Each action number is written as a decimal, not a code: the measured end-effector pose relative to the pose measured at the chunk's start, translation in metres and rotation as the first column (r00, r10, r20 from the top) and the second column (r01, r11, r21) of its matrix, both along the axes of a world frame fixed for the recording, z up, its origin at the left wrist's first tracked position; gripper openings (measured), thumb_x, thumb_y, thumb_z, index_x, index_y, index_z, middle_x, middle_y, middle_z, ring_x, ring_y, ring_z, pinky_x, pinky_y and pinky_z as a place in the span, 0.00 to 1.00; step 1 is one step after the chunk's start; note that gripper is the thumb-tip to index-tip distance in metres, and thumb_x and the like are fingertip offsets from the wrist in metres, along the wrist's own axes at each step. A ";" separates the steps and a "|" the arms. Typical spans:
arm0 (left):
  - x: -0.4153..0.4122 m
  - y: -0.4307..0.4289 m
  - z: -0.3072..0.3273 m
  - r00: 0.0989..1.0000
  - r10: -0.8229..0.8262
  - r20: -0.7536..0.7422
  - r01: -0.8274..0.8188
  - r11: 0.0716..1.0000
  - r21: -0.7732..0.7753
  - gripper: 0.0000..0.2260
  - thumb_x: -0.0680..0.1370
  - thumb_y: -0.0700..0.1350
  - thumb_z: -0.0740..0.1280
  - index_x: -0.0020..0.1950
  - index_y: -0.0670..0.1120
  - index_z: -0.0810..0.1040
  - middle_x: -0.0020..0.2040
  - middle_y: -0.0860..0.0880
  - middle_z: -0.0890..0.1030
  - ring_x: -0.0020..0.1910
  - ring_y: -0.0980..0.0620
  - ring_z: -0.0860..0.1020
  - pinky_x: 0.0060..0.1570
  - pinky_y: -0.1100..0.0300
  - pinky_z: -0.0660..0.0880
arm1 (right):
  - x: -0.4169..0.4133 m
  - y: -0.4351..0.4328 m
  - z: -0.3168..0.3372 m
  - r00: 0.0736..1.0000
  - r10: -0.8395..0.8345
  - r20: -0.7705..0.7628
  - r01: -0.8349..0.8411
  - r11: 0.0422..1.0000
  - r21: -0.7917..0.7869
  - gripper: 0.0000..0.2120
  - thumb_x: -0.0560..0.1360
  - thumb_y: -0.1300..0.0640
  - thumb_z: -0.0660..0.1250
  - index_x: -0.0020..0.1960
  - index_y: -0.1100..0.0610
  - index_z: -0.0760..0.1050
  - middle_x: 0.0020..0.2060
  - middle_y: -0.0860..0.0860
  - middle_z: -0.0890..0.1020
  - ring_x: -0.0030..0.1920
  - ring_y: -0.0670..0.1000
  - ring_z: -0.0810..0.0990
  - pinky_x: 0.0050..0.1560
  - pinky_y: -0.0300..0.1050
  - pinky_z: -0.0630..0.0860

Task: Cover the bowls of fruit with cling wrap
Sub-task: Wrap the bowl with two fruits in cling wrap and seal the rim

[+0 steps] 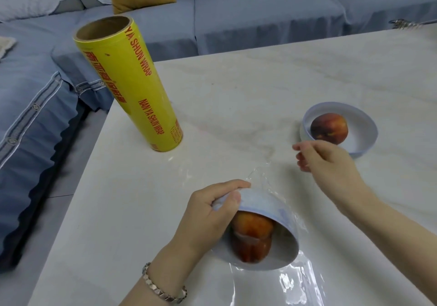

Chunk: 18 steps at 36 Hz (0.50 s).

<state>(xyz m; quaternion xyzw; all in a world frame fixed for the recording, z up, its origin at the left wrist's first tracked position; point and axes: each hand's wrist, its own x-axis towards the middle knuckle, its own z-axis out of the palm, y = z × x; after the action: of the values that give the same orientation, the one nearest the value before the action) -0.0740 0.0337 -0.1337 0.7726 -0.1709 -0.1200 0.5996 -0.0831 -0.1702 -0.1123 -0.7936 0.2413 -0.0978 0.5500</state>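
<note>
A white bowl (264, 207) with a red peach (251, 239) in it stands near the table's front edge. My left hand (208, 213) grips its far rim, fingers curled over the edge. A clear sheet of cling wrap (298, 284) lies over and around this bowl, trailing toward me. My right hand (328, 161) hovers just beyond it, its fingertips pinching a stretched edge of the wrap. A second white bowl (364, 140) with another peach (329, 128) sits uncovered to the right, behind that hand. The yellow cling wrap roll (128, 83) stands upright at the table's left.
The white marble table (260, 81) has its left edge close to the roll. A blue sofa (260, 17) with cushions runs along the far and left sides. A small metal object (402, 24) lies at the far right corner.
</note>
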 end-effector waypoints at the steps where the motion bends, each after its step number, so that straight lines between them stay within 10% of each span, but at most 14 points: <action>1: 0.001 -0.001 0.000 1.000 0.012 -0.008 -0.012 1.000 -0.006 0.11 0.66 0.58 0.61 0.40 0.68 0.81 0.45 0.67 0.82 0.49 0.65 0.79 0.46 0.74 0.72 | -0.009 0.003 0.008 0.995 0.061 0.084 -0.055 0.996 -0.065 0.09 0.77 0.55 0.60 0.42 0.52 0.78 0.35 0.45 0.80 0.36 0.41 0.78 0.46 0.29 0.73; 4: 0.003 -0.003 -0.001 0.998 0.050 -0.027 -0.051 0.999 -0.016 0.10 0.64 0.59 0.61 0.38 0.68 0.82 0.44 0.67 0.82 0.49 0.66 0.79 0.45 0.75 0.72 | -0.037 0.014 0.022 0.897 0.354 0.263 -0.291 0.923 -0.252 0.10 0.73 0.45 0.63 0.39 0.47 0.80 0.41 0.43 0.82 0.44 0.37 0.79 0.46 0.24 0.70; 8: 0.004 -0.002 -0.002 0.997 0.069 -0.029 -0.070 0.997 -0.016 0.10 0.64 0.58 0.61 0.37 0.66 0.82 0.43 0.66 0.83 0.48 0.67 0.79 0.45 0.76 0.71 | -0.048 0.024 0.008 0.797 0.592 0.120 -0.526 0.778 -0.344 0.24 0.72 0.32 0.55 0.55 0.45 0.79 0.53 0.33 0.78 0.57 0.33 0.74 0.56 0.23 0.65; 12: 0.002 -0.001 -0.002 0.997 0.072 -0.040 -0.072 0.997 -0.008 0.13 0.63 0.58 0.61 0.42 0.60 0.81 0.44 0.66 0.82 0.48 0.66 0.79 0.44 0.76 0.71 | -0.042 0.031 -0.005 0.760 0.645 -0.085 -0.639 0.716 -0.280 0.33 0.66 0.29 0.53 0.68 0.40 0.65 0.61 0.28 0.69 0.61 0.27 0.65 0.58 0.20 0.59; 18: 0.001 0.001 -0.004 0.996 0.088 -0.014 -0.088 0.996 0.006 0.14 0.65 0.58 0.60 0.44 0.58 0.81 0.45 0.65 0.83 0.48 0.64 0.80 0.45 0.74 0.72 | -0.026 0.031 -0.006 0.733 0.675 -0.084 -0.673 0.738 0.049 0.23 0.60 0.34 0.62 0.54 0.39 0.73 0.49 0.33 0.79 0.52 0.35 0.76 0.50 0.28 0.71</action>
<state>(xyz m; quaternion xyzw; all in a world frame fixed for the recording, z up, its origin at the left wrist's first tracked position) -0.0726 0.0352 -0.1379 0.7802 -0.1321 -0.0994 0.6032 -0.1090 -0.1394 -0.1180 -0.8265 -0.0356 0.1480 0.5420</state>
